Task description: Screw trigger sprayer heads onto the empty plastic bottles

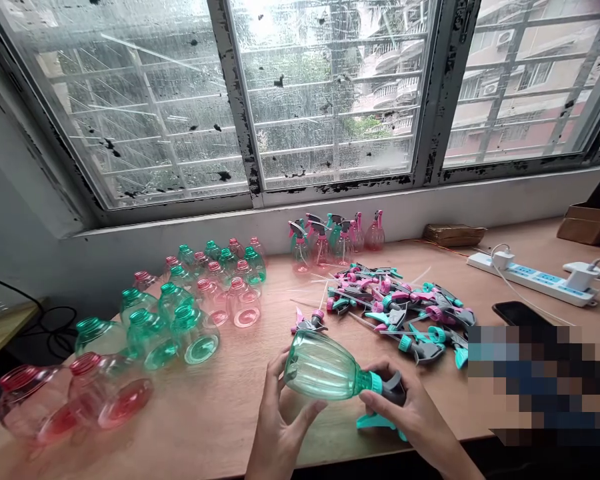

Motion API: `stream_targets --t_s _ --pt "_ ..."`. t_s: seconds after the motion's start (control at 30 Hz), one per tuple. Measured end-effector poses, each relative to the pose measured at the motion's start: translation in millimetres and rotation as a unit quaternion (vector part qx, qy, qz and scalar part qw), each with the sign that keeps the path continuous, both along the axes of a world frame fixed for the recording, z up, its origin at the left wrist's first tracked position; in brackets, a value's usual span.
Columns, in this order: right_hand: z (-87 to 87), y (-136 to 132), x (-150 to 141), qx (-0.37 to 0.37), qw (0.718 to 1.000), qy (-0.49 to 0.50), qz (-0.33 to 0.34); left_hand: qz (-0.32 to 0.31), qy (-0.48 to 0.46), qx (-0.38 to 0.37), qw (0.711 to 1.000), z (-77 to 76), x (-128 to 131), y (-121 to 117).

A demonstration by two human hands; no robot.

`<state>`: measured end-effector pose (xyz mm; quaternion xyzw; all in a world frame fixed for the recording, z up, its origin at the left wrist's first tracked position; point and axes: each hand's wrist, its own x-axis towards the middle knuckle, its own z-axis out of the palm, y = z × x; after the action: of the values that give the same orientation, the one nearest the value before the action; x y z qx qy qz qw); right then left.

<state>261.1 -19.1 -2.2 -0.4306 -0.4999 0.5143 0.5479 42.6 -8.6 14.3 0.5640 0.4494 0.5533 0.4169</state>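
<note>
A green translucent spray bottle (323, 367) lies tilted on its side above the table's front edge, between my two hands. My left hand (287, 407) is wrapped around its rounded base, thumb underneath. At the neck, my right hand (405, 400) grips the turquoise collar and grey-and-turquoise spray head (393, 390), whose trigger points down. The head sits at the bottle's mouth; how tightly it is joined I cannot tell. Just behind the bottle lies a pink-and-grey spray head (310, 321). A pile of pink, turquoise and grey spray heads (395, 300) spreads to the right.
Several open green bottles (195, 337) and pink bottles (110, 393) stand on the left. Bottles with spray heads (321, 243) stand by the window wall. Rightward are a power strip (535, 277), a black phone (523, 315), a brown packet (454, 235) and a cardboard box (587, 223).
</note>
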Motion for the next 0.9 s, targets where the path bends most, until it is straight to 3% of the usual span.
stream_targets --t_s 0.53,0.9 --pt "2.5 4.2 0.6 -0.005 1.000 -0.001 0.007 0.012 -0.014 0.006 1.000 -8.2 -0.8 5.5" --pt "8.3 2.4 -0.1 0.004 1.000 -0.028 0.006 0.029 0.011 0.006 0.999 -4.2 -0.5 6.7"
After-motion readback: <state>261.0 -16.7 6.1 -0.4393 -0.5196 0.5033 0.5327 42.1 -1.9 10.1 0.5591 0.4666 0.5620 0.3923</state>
